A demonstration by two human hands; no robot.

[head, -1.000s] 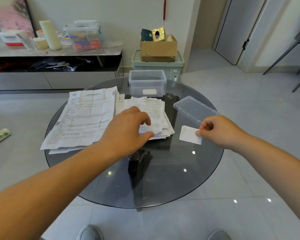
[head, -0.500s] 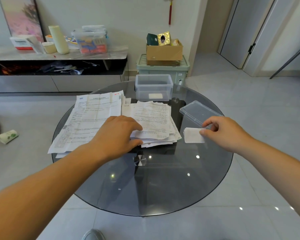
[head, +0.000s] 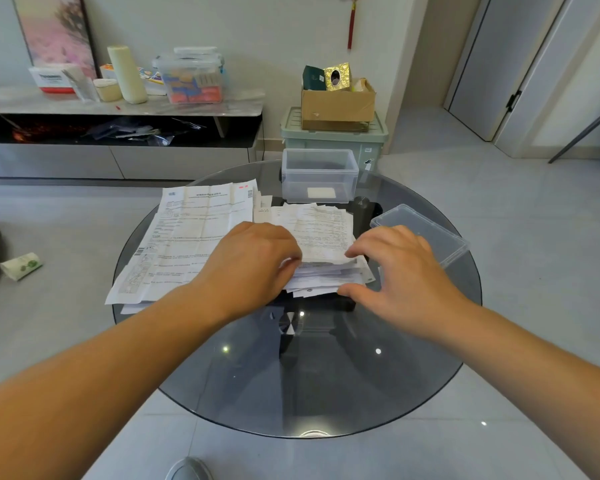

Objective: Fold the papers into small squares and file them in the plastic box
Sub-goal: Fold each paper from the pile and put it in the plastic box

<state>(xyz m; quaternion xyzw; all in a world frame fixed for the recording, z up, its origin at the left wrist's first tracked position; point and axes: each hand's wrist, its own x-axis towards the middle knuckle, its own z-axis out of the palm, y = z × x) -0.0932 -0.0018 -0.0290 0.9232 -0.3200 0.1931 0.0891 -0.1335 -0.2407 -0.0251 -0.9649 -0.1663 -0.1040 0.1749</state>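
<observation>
pinching the paper stack (head: 323, 233) with the curled left hand (head: 253, 265), right hand (head: 402, 271) loose, fingertips (head: 353, 252) touching it.

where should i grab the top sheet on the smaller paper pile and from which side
Probably its near edge, from the person's side. The top sheet lies flat on a fanned pile, but its near edge sits raised above the sheets below, between the left hand and right hand, so fingers could slip under there and pinch it.
</observation>
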